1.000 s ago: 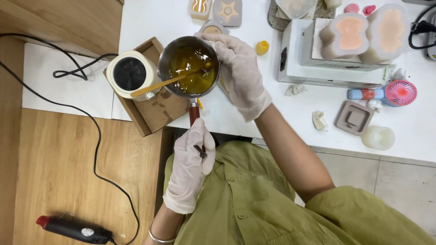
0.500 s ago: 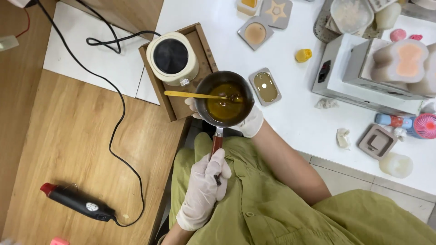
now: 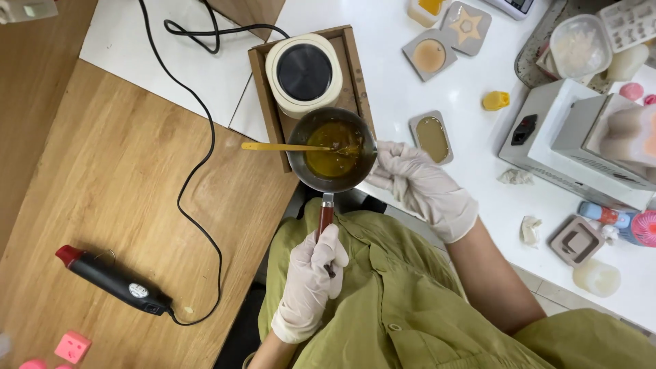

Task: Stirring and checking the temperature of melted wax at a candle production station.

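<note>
A small steel saucepan (image 3: 311, 167) holds amber liquid, and a wooden stick (image 3: 273, 146) rests across its rim pointing left. My gloved left hand (image 3: 316, 270) grips the pan's reddish handle (image 3: 326, 217) close to my body. The pan hangs over the white table's front edge, just in front of a round cream hotplate (image 3: 304, 72) on a wooden tray (image 3: 263, 82). My gloved right hand (image 3: 424, 186) is to the right of the pan with fingers spread, fingertips near its wall, holding nothing.
An oval mould (image 3: 432, 139), round mould (image 3: 429, 55) and star mould (image 3: 466, 26) lie on the white table (image 3: 383, 75). A white box appliance (image 3: 547, 147) stands at right. A black heat gun (image 3: 113, 280) and black cable (image 3: 205, 157) lie on the wooden surface at left.
My right hand came off the pan's rim, passed under the pan, and is now out at its right side. The pan moved back from the table toward the hotplate tray's front edge.
</note>
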